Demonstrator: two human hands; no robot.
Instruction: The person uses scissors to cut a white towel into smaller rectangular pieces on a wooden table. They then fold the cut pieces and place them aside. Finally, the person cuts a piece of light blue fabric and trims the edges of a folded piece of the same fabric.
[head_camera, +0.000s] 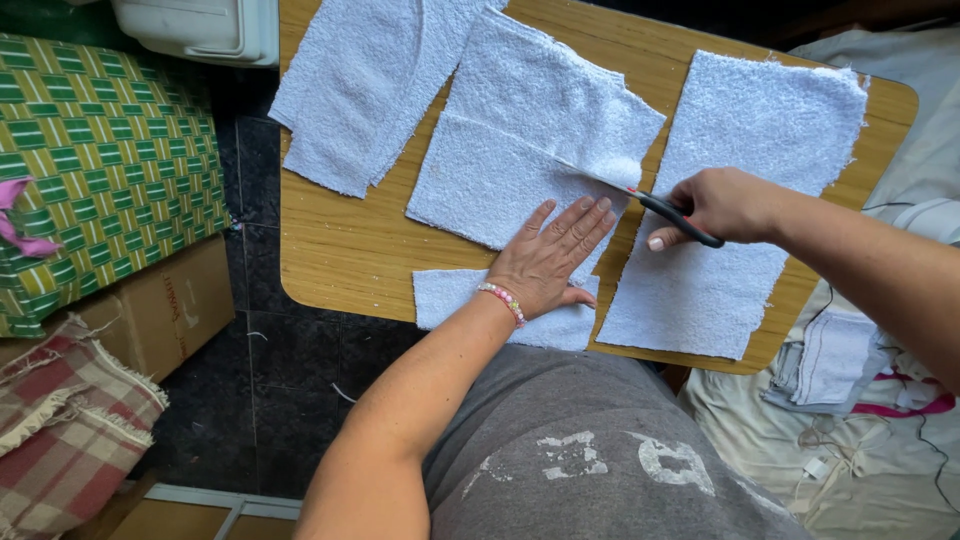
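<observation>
- Head view: the left hand (553, 256) lies flat, palm down, fingers straight and slightly spread, pressing the middle piece of white terry cloth (520, 160) onto the wooden table (340, 240).
- A pink and white bead bracelet (503, 300) sits on the left wrist.
- The right hand (722, 205) is curled round the black and red handles of a pair of scissors (650, 205); the fingers are folded through and round the handles, 1 fingertip showing below.
- The scissor blades point left and lie in the middle cloth, at the end of a cut that runs in from its right edge, just above the left fingertips.
- That cloth lies at the table's middle; its upper part overlaps the lower part along a slanted line.
- A long terry strip (730, 200) lies to the right, under the right hand; another terry piece (355, 85) lies at the far left of the table; a small terry piece (455, 295) sits at the near edge, partly under the left wrist.
- Beside the table: a green patterned cloth (110, 160), a cardboard box (165, 310) and a red plaid blanket (65, 420).
</observation>
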